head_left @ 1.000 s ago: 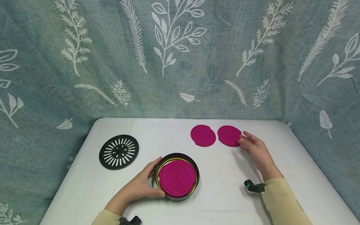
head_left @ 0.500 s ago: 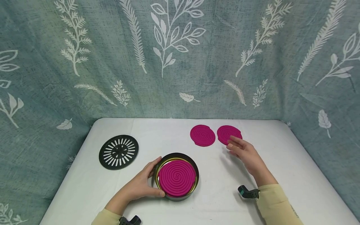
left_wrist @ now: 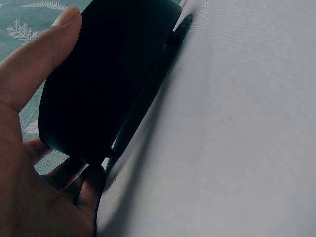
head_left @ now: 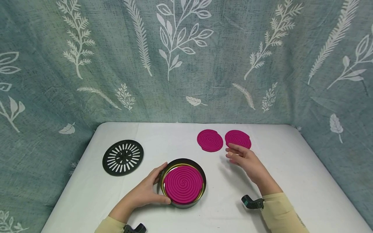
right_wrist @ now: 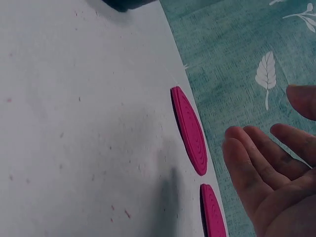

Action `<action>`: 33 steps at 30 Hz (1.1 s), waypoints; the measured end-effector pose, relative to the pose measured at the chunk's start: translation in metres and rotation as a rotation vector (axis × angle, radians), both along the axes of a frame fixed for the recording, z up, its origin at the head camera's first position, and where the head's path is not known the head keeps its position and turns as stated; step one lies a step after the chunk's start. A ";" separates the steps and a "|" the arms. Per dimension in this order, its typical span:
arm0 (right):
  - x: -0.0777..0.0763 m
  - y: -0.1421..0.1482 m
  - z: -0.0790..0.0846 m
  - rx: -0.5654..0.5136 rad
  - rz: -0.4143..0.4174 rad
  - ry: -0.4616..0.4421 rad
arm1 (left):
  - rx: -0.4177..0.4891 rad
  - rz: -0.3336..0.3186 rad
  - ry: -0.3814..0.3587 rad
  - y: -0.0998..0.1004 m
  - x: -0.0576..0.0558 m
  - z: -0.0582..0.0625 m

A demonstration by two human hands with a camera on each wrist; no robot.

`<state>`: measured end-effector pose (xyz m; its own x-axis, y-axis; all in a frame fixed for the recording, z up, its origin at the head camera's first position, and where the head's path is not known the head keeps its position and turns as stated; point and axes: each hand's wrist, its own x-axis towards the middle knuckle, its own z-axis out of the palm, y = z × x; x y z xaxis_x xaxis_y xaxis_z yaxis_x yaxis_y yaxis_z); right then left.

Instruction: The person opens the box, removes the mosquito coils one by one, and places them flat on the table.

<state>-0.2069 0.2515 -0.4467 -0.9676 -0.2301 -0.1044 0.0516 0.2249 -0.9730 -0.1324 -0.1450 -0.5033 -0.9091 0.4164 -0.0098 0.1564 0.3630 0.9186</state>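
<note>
My left hand grips a round dark mosquito coil holder, its thumb at the near side and its fingers round the far left wall. A magenta spiral mosquito coil lies flat inside the holder's yellowish inner rim. In the left wrist view the holder's dark side has small feet on the table. My right hand hovers with fingers extended, holding nothing, just in front of the right-hand loose coil, partly covering its near edge. A second loose coil lies to its left.
A black slotted lid lies flat at the left of the white table. Behind the table hangs a green leaf-patterned cloth. Each wrist wears a dark camera band, such as the right one.
My right hand has moved left and a little toward me, from the right-hand coil's right edge to in front of it. The left hand and the holder stay in place.
</note>
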 end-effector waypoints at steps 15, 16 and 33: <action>0.009 -0.023 0.004 0.009 0.091 0.018 | 0.003 0.001 -0.010 0.000 -0.001 -0.001; 0.009 -0.025 0.004 0.008 0.095 0.018 | 0.001 0.001 -0.010 0.000 -0.001 0.000; 0.016 -0.056 0.011 0.010 0.157 0.015 | 0.002 -0.006 0.005 -0.001 0.000 0.000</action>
